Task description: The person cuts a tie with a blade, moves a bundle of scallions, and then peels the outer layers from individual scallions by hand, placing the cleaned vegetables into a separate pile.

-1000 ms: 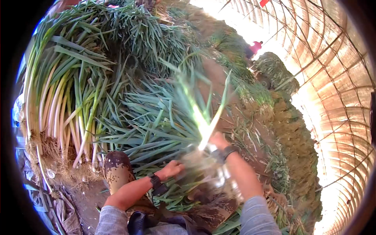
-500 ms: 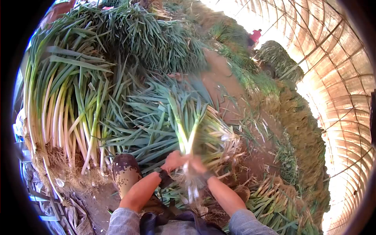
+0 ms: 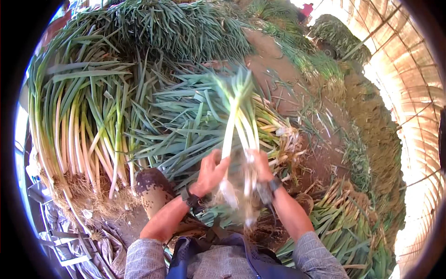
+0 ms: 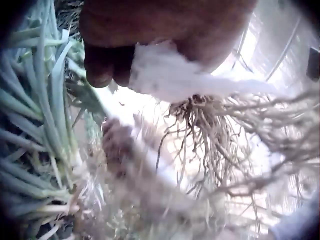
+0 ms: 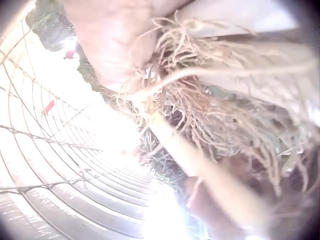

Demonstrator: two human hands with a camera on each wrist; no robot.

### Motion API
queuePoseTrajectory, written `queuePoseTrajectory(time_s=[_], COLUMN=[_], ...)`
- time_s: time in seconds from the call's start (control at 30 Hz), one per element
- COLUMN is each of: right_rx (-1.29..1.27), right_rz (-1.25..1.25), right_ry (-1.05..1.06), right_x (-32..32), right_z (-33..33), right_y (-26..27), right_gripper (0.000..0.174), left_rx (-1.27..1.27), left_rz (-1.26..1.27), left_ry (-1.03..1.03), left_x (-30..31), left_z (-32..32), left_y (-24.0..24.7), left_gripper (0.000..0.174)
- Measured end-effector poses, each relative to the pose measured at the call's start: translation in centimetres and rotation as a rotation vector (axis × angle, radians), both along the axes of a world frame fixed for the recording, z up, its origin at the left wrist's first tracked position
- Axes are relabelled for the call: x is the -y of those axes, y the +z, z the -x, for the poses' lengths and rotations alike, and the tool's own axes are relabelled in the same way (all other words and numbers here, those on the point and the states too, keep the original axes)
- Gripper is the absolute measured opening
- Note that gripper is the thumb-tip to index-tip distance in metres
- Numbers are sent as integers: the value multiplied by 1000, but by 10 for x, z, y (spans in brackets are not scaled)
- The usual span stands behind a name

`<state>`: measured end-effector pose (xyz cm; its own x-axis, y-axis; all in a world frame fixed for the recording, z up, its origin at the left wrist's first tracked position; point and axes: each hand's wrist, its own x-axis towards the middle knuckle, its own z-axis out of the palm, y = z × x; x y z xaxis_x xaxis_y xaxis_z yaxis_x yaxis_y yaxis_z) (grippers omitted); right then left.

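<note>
Both hands hold long green onions upright in front of the body in the head view. My left hand (image 3: 211, 174) grips a white stalk (image 3: 229, 135) near its lower end, fingers curled round it. Beside it, my right hand (image 3: 261, 166) grips other white stalks (image 3: 253, 130), slightly apart from the first. Thin roots hang below both hands and are blurred. In the left wrist view the left hand (image 4: 165, 30) is above a white stalk base and roots (image 4: 200, 120). The right wrist view shows the right hand (image 5: 112, 40) against a root tangle (image 5: 185, 90).
Rooted onions (image 3: 74, 135) lie heaped at the left, with a leafy pile (image 3: 176, 32) behind. Trimmed onions (image 3: 278, 130) lie beyond the hands, and another bunch (image 3: 344, 214) at the right. A metal frame (image 3: 69, 251) stands at lower left; a knee (image 3: 153, 190) is beside the left forearm.
The hands came together around the onions, then moved apart a little with stalks in each. The left hand now has a stalk in its grip. The head view has shifted downward.
</note>
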<state>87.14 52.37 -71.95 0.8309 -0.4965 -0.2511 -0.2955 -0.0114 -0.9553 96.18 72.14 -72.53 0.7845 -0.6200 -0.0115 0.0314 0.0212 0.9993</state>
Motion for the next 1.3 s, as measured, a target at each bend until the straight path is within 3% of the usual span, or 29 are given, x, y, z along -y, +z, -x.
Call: queuePoseTrajectory(time_s=[0.07, 0.1, 0.13, 0.2, 0.23, 0.33, 0.4, 0.47, 0.53, 0.6, 0.67, 0.77, 0.8, 0.87, 1.0, 1.07, 1.17, 1.23, 1.3], right_rx=[5, 0, 7, -83, -179, -101, -127, -120, -115, -123, -204, -369, -372, -602, -442, -449, -500, -455, -481], right_rz=[-92, -176, -182, -380, -299, -449, -476, -254, -275, -141, -204, 196, 191, 753, 961, 988, 921, 616, 623], right_ry=[-28, -51, -38, 27, 36, 3, -15, 10, -19, 157, 223, 395, 377, 416, 308, 297, 303, 292, 263], right_x=[11, 12, 11, 8, 7, -2, 6, -7, -18, -20, -14, -7, -6, 1, 1, -5, -16, -36, -50], right_z=[-33, -43, -44, -33, -25, -3, 6, 7, 11, 23, 28, 31, 27, 25, 16, 15, 29, 64, 88], right_y=[-12, -20, -27, -43, -53, -62, -71, -42, -36, -50, -52, -16, 1, 23, 0, 10, 34, 42, 29], right_gripper=[25, 27, 27, 32, 36, 35, 31, 27, 27, 29, 36, 43, 43, 45, 47, 43, 37, 32, 32], left_rx=[-35, -8, 210, 134, 146, 174, -12, -232, -245, -782, -1067, -1079, -1100, -1209, -1179, -1138, -1173, -1142, -1071], left_rz=[22, -81, -115, -114, -44, -92, -49, -174, -139, 155, 311, 309, 339, 422, 429, 398, 460, 428, 327], left_ry=[31, -120, -81, -124, -119, -80, -233, -229, -23, -323, -397, -408, -385, -367, -453, -314, -298, -317, -295], left_x=[14, 14, 20, 20, 21, 23, 27, 35, 55, 51, 68, 79, 83, 92, 98, 100, 101, 101, 108], left_z=[21, 24, 29, 29, 30, 31, 26, 18, 6, -13, -15, -9, -9, -6, -3, 0, 0, -1, 5], left_y=[-18, -27, -54, -66, -68, -58, -67, -69, -94, -76, -98, -105, -102, -97, -91, -88, -85, -88, -96], left_gripper=[22, 24, 30, 33, 35, 37, 38, 42, 54, 56, 55, 51, 50, 49, 53, 53, 49, 47, 46])
